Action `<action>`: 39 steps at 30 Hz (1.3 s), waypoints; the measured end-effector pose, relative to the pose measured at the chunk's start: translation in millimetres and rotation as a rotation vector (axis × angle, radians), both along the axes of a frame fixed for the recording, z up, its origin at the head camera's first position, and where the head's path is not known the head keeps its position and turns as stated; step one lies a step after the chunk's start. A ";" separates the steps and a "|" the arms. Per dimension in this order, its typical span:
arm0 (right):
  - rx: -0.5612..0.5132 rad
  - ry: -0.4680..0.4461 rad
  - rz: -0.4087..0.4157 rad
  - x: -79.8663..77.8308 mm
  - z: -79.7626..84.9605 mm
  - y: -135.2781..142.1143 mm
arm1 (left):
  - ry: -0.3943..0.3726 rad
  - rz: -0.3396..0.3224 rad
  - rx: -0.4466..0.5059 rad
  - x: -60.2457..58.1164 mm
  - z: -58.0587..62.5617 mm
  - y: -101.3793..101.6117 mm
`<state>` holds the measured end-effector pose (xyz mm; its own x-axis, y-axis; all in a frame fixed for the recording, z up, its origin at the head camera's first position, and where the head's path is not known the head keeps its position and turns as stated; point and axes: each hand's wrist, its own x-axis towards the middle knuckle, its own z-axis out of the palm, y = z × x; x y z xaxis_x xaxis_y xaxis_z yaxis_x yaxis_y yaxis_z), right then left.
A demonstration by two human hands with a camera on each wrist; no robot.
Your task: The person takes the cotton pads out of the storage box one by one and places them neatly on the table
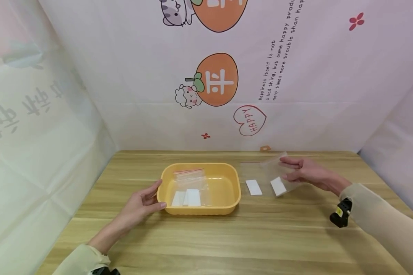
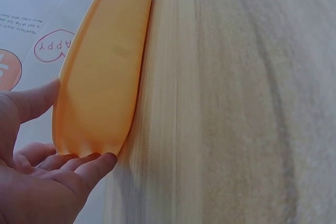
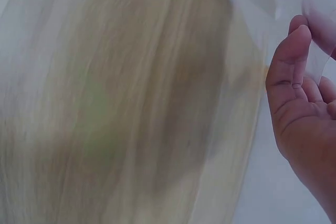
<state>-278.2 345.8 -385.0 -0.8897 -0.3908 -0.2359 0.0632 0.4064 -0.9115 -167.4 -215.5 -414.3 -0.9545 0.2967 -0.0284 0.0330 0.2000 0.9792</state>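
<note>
A yellow plastic basin (image 1: 227, 209) sits on the table, with clear zip bags (image 1: 192, 178) and white rectangular pieces (image 1: 193, 197) inside its left half. My left hand (image 1: 142, 202) grips the basin's left end; in the left wrist view the thumb is at one edge and the fingers curl along the other. To the right of the basin, my right hand (image 1: 308, 175) pinches a clear plastic bag (image 1: 272, 165) lifted at its top, a white block (image 1: 278, 186) showing in its lower part. Another flat white piece (image 1: 253, 187) lies in a clear bag between that block and the basin.
The wood-grain table (image 1: 206, 244) meets a printed cloth backdrop (image 1: 141, 126) at its far edge. Similar cloth hangs at the left and right sides. Dark wrist cameras are strapped over both sleeves (image 1: 375, 214).
</note>
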 end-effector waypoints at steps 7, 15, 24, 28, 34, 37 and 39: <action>0.144 0.085 0.006 -5.0 -11.4 11.6 | -0.002 -0.005 0.002 0.0 1.3 0.7; 0.335 0.188 0.015 -8.0 -17.6 15.6 | -0.008 0.002 -0.007 -0.8 1.5 1.1; 0.364 0.226 -0.015 -6.1 -27.3 13.5 | -0.007 -0.005 -0.007 -0.5 2.1 1.1; 0.368 0.234 -0.023 -4.0 -26.7 12.9 | 0.002 -0.010 -0.009 -0.2 1.7 1.1; 0.357 0.236 -0.021 -2.4 -25.9 10.7 | -0.010 0.002 -0.021 -0.1 1.2 1.7; 0.380 0.245 -0.026 -2.9 -27.0 10.2 | -0.012 0.003 -0.030 -0.2 1.1 1.6; 0.396 0.241 -0.033 -3.6 -27.6 10.1 | -0.008 0.003 -0.028 -0.2 1.8 1.7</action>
<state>-281.8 355.9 -412.7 -0.9480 -0.2828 -0.1459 -0.1128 0.7274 -0.6769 -167.6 -213.8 -412.5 -0.9552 0.2925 -0.0445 0.0243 0.2276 0.9735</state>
